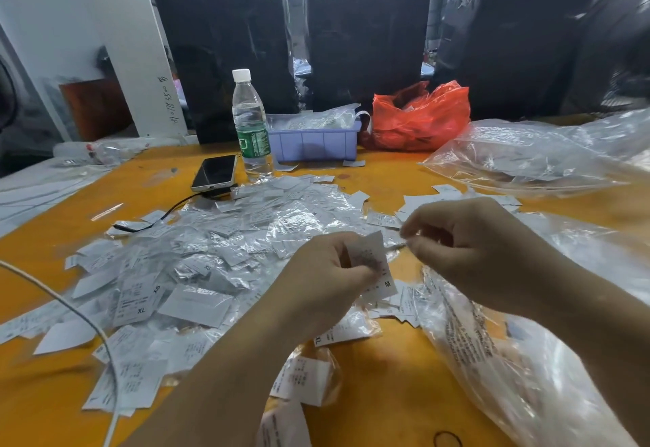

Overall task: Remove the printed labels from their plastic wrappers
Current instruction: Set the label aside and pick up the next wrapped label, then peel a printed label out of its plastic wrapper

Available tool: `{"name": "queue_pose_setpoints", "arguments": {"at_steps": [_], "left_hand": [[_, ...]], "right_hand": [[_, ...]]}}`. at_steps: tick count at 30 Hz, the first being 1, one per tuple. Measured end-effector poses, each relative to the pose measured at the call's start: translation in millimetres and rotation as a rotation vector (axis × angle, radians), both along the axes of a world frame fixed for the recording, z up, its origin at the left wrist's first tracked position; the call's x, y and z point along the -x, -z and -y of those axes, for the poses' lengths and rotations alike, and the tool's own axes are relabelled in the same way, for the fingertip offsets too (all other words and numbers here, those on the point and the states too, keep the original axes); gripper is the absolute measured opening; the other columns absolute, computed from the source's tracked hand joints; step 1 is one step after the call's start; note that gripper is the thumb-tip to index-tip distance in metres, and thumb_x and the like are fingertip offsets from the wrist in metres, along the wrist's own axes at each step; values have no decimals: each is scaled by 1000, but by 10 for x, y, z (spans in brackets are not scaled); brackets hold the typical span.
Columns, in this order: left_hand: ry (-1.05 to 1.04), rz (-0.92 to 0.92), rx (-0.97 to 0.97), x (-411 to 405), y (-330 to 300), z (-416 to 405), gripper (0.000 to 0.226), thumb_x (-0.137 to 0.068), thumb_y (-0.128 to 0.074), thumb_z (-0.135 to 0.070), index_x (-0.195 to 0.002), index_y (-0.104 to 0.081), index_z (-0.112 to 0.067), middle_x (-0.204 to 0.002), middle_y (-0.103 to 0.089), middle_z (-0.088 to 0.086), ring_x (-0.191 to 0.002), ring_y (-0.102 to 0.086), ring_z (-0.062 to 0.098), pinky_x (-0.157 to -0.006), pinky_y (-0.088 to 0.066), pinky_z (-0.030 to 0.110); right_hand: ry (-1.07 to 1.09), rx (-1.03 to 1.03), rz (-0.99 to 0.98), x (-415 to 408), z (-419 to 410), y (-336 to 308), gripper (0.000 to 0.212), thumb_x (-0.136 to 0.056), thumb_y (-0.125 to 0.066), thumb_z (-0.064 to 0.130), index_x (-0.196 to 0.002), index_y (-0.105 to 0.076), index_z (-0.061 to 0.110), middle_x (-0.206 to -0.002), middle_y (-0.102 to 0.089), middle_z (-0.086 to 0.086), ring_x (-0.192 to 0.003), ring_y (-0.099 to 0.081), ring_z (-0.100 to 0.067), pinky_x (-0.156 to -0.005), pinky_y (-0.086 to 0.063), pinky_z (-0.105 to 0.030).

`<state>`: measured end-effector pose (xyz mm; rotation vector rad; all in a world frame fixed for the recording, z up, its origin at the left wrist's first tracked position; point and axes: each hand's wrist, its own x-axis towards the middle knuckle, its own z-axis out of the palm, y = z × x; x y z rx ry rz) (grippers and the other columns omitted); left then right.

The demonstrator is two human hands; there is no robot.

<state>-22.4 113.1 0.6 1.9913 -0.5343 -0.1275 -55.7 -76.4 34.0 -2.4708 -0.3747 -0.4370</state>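
My left hand (327, 270) pinches a printed label (373, 263) marked M above the orange bench (380, 179); my right hand (467, 239) pinches thin clear wrapper (395, 245) just beside it; loose labels and wrappers (197, 256) cover the bench beyond.

The right hand (467, 246) is blurred, so what its fingertips pinch cannot be told; perhaps a thin plastic wrapper. The small print on the label (373, 263) in the left hand (327, 270) is unreadable, only "M" shows. The white cable (70, 309) leaves the bottom edge. The tray (313, 144) contents are unclear.
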Motion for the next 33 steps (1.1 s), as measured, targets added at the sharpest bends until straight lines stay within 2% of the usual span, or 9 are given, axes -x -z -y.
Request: {"name": "queue_pose_setpoints", "arguments": {"at_steps": [5, 9, 13, 16, 20, 25, 27, 30, 33], "left_hand": [[41, -11, -23, 17, -3, 14, 6, -90, -66, -16, -92, -72, -17, -82, -72, 0, -64, -59, 0, -60, -46, 16], [28, -3, -45, 5, 11, 16, 7, -90, -66, -21, -94, -71, -22, -84, -72, -6, -63, -58, -5, -58, -44, 11], [23, -7, -60, -3, 23, 27, 8, -90, -67, -22, -96, -71, -24, -86, -73, -7, -66, -60, -7, -57, -46, 9], [25, -10, -65, -6, 26, 31, 8, -90, -67, -22, -95, -71, -27, -84, -72, -12, -67, -61, -10, -56, -44, 6], [44, -3, -64, -5, 31, 20, 6, -90, -67, -24, -94, -71, -27, -79, -71, -14, -64, -60, -8, -56, -43, 7], [45, -3, -59, -12, 47, 32, 7, -90, -67, -25, -95, -71, -28, -74, -70, -21, -62, -59, -10, -54, -41, 6], [43, -4, -67, -15, 55, 37, 7, -90, -68, -27, -96, -71, -30, -75, -69, -22, -64, -60, -11, -54, -41, 6], [44, 3, -75, -18, 57, 36, 7, -90, -68, -27, -95, -70, -32, -80, -70, -23, -70, -62, -10, -56, -43, 6], [52, 11, -75, -14, 53, 34, 7, -90, -68, -27, -93, -70, -33, -79, -70, -24, -69, -62, -10, -56, -43, 5]], "right_hand": [[-54, 93, -341, 48, -41, -206, 23, -88, -48, 18, -72, -65, 23, -63, -67, 6, -46, -51, -4, -45, -39, -22], [-35, 348, -580, 107, -13, -278, 29, -87, -45, 7, -83, -61, 30, -77, -70, 7, -65, -66, -9, -55, -52, -24], [15, 528, -516, 190, 48, -321, 48, -82, -42, -5, -83, -54, 41, -85, -56, 19, -75, -55, 1, -50, -41, -11], [75, 592, -431, 243, 95, -271, 42, -80, -47, -3, -89, -51, 38, -91, -47, 17, -79, -49, -2, -57, -39, -18], [179, 736, -434, 260, 135, -66, 21, -77, -68, 24, -88, -49, 24, -93, -52, 8, -81, -54, -12, -62, -47, -25], [239, 731, -491, 267, 233, 52, 33, -79, -64, 53, -74, -51, 23, -81, -54, 6, -68, -52, -9, -57, -43, -28], [221, 691, -479, 295, 269, 91, 33, -82, -59, 58, -76, -49, 27, -87, -52, 9, -73, -50, -7, -64, -45, -28], [169, 615, -443, 344, 304, 122, 20, -92, -49, 44, -86, -55, 26, -94, -52, 8, -87, -55, -12, -81, -51, -35], [109, 600, -438, 426, 378, 69, 14, -91, -47, 16, -87, -54, 27, -92, -54, 10, -87, -56, -14, -81, -52, -37]]}}
